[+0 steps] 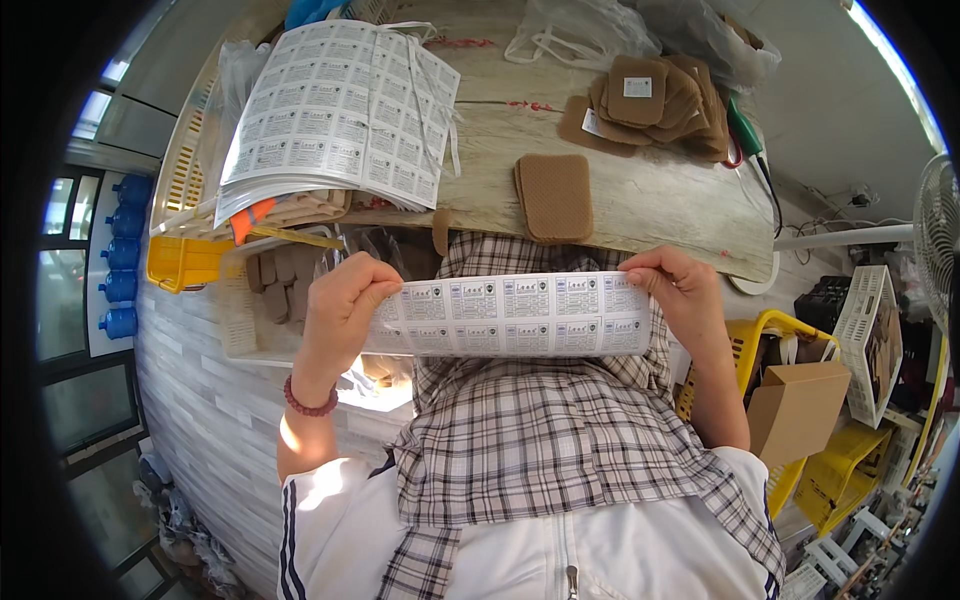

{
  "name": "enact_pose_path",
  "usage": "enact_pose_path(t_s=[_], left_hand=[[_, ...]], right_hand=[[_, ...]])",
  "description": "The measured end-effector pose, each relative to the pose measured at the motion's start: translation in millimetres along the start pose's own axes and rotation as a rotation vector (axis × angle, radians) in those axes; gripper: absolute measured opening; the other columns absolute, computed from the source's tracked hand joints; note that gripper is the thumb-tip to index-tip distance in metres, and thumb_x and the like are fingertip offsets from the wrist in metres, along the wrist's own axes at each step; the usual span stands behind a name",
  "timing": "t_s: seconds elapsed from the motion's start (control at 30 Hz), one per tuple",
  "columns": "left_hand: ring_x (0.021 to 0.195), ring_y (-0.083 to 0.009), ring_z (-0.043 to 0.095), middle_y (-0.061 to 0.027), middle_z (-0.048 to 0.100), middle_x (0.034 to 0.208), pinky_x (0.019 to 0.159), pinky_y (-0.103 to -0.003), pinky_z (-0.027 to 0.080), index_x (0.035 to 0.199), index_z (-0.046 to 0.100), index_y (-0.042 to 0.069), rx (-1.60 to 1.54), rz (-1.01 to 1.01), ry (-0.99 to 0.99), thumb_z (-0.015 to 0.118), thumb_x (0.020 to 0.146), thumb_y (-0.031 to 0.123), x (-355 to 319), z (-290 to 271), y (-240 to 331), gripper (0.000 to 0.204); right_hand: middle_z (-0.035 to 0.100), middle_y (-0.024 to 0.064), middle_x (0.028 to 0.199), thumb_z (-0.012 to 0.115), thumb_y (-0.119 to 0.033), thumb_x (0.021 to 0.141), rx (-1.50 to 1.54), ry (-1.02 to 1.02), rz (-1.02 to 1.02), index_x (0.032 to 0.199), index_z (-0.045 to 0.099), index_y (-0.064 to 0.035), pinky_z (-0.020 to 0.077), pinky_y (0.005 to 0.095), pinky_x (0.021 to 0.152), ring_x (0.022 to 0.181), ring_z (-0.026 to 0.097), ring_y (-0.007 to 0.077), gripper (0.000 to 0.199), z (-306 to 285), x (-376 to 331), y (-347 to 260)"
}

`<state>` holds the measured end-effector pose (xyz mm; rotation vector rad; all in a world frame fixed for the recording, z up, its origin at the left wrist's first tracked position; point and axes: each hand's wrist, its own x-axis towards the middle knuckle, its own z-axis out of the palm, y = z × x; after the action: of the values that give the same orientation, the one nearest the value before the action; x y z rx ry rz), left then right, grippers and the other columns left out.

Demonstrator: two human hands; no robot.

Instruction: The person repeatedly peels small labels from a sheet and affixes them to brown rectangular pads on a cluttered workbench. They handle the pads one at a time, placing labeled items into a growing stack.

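Observation:
A strip of white printed labels (505, 312), in two rows, is stretched level above my lap between both hands. My left hand (350, 290) pinches its upper left corner between thumb and fingers. At the opposite upper corner, my right hand (672, 280) grips the strip the same way. Just beyond it, near the table's front edge, lies a small stack of brown textured rectangular pieces (555, 198) with rounded corners. A thick pile of printed label sheets (340, 105) rests at the table's left, its near edge overhanging.
More brown pieces (660, 100), some bearing a white label, are heaped at the table's (480, 150) far right beside a green-handled tool (742, 128). Clear plastic bags (580, 30) lie behind. Yellow baskets and a cardboard box (797, 410) stand at right; a bin of brown pieces (280, 280) at left.

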<state>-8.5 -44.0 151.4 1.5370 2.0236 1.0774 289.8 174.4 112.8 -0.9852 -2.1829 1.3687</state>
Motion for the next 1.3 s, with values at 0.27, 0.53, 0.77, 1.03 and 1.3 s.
enact_pose_path(t_s=[0.27,0.53,0.77,1.03,1.3], left_hand=[[0.078,-0.0256,0.062,-0.0091,0.066,0.084,0.073,-0.034,0.048,0.096,0.066,-0.001,0.375,-0.162,-0.22,0.059,0.09,0.001,-3,4,-16,0.009],[0.084,-0.0286,0.065,-0.0132,0.068,0.094,0.075,-0.036,0.052,0.106,0.07,-0.001,0.024,0.125,0.019,0.066,0.088,0.004,37,90,42,0.019],[0.068,-0.0147,0.06,-0.0074,0.066,0.078,0.061,-0.028,0.045,0.091,0.072,0.0,-0.262,-0.144,-0.029,0.071,0.087,0.007,59,137,16,0.008],[0.069,-0.0181,0.064,-0.0085,0.067,0.078,0.063,-0.03,0.048,0.089,0.071,0.0,-0.207,-0.143,-0.106,0.07,0.087,0.007,73,150,0,0.008],[0.071,-0.0225,0.066,-0.0109,0.067,0.08,0.063,-0.033,0.049,0.089,0.071,0.0,-0.178,-0.168,-0.166,0.069,0.088,0.009,81,155,-9,0.01]], right_hand=[[0.07,0.0113,0.084,0.069,-0.005,0.089,-0.059,-0.014,-0.182,0.093,0.069,-0.0026,0.0531,0.0315,0.069,0.077,0.068,0.0226,0.005,20,12,-2],[0.069,0.0115,0.085,0.069,-0.003,0.087,-0.181,0.013,-0.438,0.094,0.068,-0.0018,0.0531,0.0338,0.069,0.077,0.067,0.0249,0.007,36,28,-5],[0.07,0.0087,0.088,0.071,0.0,0.086,0.172,0.03,-0.052,0.106,0.071,-0.0039,0.0523,0.0297,0.071,0.078,0.067,0.0194,0.02,34,29,17],[0.067,0.0064,0.089,0.075,0.0,0.08,-0.177,0.151,-0.331,0.102,0.074,-0.0067,0.052,0.0303,0.068,0.08,0.064,0.0215,0.023,38,37,41],[0.065,0.0028,0.091,0.076,-0.003,0.068,-0.617,0.222,-0.58,0.099,0.075,-0.0099,0.0507,0.0322,0.065,0.077,0.062,0.0213,0.031,45,37,55]])
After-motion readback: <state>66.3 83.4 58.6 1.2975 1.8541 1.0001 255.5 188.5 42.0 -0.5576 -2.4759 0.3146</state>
